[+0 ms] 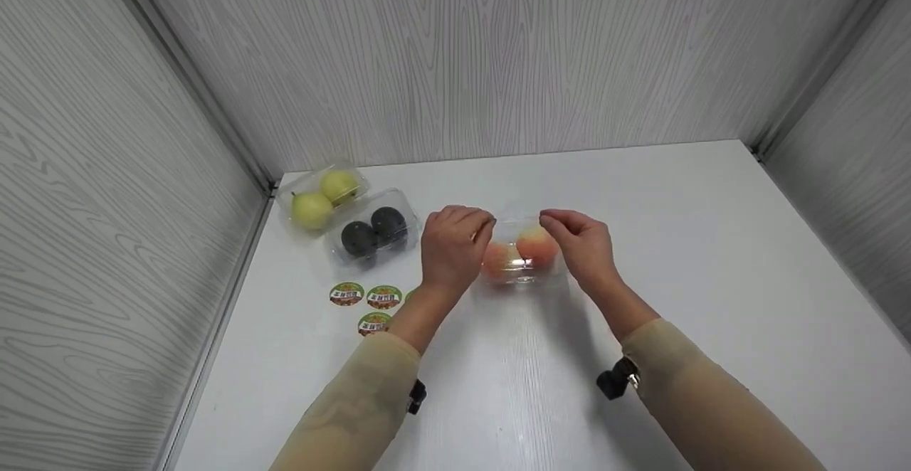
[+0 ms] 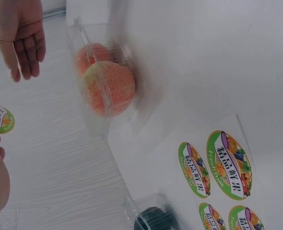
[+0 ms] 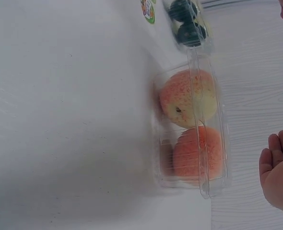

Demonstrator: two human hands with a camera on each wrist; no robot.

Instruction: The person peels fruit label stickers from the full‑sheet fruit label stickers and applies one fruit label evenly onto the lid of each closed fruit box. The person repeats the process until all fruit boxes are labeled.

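In the head view, my left hand [image 1: 455,247] and right hand [image 1: 583,247] are raised at either side of a clear plastic fruit box [image 1: 523,279] holding two red-yellow apples [image 1: 537,247]. Its lid looks closed in the right wrist view. My left fingers hold a round, colourful fruit sticker [image 2: 3,120], seen at the left edge of the left wrist view; its edge also shows in the right wrist view. My right hand [image 3: 280,172] is near the sticker, fingers mostly straight, holding nothing visible; its thumb is hidden there.
At the table's back left stand a clear box with two yellow-green pears [image 1: 312,210] and another with two dark round fruits [image 1: 388,224]. Several fruit stickers [image 1: 346,294] lie left of my left forearm, on a white sheet [image 2: 213,125]. Grained panels [image 1: 455,65] enclose the white table [image 1: 712,279].
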